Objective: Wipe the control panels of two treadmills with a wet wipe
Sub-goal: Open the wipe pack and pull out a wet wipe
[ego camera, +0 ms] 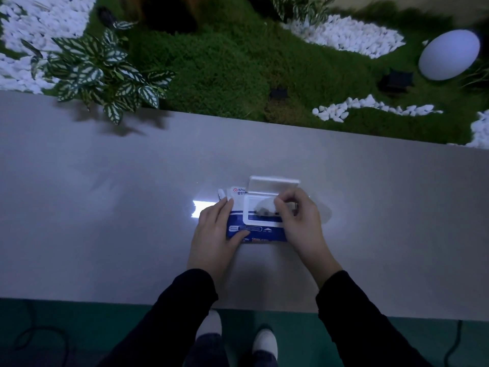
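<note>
A blue and white pack of wet wipes [254, 229] lies flat on a wide grey ledge [105, 207], with its white flip lid [274, 184] standing open. My left hand [215, 234] presses down on the pack's left end. My right hand [297, 215] is over the opening, thumb and fingers pinched on the wipe that shows there. No treadmill or control panel is in view.
Beyond the ledge's far edge lies a decorative bed of green moss [225, 62] with white pebbles [352, 35], a striped-leaf plant [103, 75] overhanging the ledge, and a white egg-shaped lamp [448, 55]. My white shoes [238, 332] stand on a green floor with cables [39, 337].
</note>
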### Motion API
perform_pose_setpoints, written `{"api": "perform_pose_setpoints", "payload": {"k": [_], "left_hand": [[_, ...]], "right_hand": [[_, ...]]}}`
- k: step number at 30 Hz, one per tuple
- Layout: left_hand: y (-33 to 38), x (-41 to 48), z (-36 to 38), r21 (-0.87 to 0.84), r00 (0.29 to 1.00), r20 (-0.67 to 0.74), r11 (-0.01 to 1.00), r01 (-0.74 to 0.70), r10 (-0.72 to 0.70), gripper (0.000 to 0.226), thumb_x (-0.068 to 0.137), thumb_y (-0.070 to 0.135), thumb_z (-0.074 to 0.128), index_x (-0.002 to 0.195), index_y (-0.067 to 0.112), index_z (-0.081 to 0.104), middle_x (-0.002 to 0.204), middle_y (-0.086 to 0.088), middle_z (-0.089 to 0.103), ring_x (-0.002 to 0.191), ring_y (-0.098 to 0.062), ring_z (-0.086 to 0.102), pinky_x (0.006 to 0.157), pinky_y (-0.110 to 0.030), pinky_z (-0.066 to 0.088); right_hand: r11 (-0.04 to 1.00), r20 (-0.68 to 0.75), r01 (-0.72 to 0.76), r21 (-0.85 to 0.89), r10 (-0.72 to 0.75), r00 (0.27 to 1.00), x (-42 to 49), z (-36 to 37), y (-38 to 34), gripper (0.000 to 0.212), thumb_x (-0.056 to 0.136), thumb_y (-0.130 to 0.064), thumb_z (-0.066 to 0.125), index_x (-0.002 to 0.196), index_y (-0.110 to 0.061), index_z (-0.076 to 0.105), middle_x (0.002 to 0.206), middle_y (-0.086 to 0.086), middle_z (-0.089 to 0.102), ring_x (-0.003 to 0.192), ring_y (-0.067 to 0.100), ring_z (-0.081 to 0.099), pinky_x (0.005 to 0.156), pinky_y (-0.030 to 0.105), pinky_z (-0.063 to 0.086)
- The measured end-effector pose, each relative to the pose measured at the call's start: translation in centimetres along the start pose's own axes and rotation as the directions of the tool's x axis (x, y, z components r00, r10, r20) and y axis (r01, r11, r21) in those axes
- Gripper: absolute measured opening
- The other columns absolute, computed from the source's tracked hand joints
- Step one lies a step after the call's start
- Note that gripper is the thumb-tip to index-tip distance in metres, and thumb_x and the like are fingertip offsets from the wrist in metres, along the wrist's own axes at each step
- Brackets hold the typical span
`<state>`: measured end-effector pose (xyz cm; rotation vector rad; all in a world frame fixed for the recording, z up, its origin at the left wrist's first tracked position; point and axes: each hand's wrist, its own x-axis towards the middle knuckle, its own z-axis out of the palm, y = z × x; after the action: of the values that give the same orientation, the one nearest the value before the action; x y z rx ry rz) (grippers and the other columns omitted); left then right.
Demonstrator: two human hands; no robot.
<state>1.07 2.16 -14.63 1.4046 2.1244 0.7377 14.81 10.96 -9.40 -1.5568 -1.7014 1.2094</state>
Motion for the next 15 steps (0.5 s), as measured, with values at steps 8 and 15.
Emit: {"api": "perform_pose_setpoints", "payload": {"k": [8, 15], "left_hand": [[0.1, 0.0, -0.2, 0.042, 1.000, 0.011, 0.999, -0.009, 0.008, 0.065, 0.080, 0.036, 0.065, 0.135, 0.012, 0.040, 0.141, -0.005, 0.043, 0.127, -0.020, 0.031, 0.106, -0.028, 0.024], [0.8, 0.1, -1.1, 0.036, 1.000, 0.022, 0.999, 0.007, -0.008, 0.071, 0.076, 0.054, 0.053, 0.133, 0.014, 0.041, 0.138, -0.004, 0.045, 0.127, -0.020, 0.034, 0.106, -0.032, 0.027]], "right_hand": [[0.972, -0.074, 0.012, 0.236, 0.005, 0.997, -0.4, -1.9, -0.7, 0.023, 0.091, -0.001, 0.054, 0.077, -0.018, 0.050, 0.076, -0.001, 0.055, 0.073, 0.009, 0.052, 0.070, 0.018, 0.043], [0.965, -0.150, 0.084, 0.246, -0.048, 0.988, -0.2, -5.4, -2.1, 0.021, 0.092, -0.005, 0.054, 0.080, -0.022, 0.050, 0.081, 0.003, 0.056, 0.076, 0.012, 0.055, 0.070, 0.023, 0.046]]}}
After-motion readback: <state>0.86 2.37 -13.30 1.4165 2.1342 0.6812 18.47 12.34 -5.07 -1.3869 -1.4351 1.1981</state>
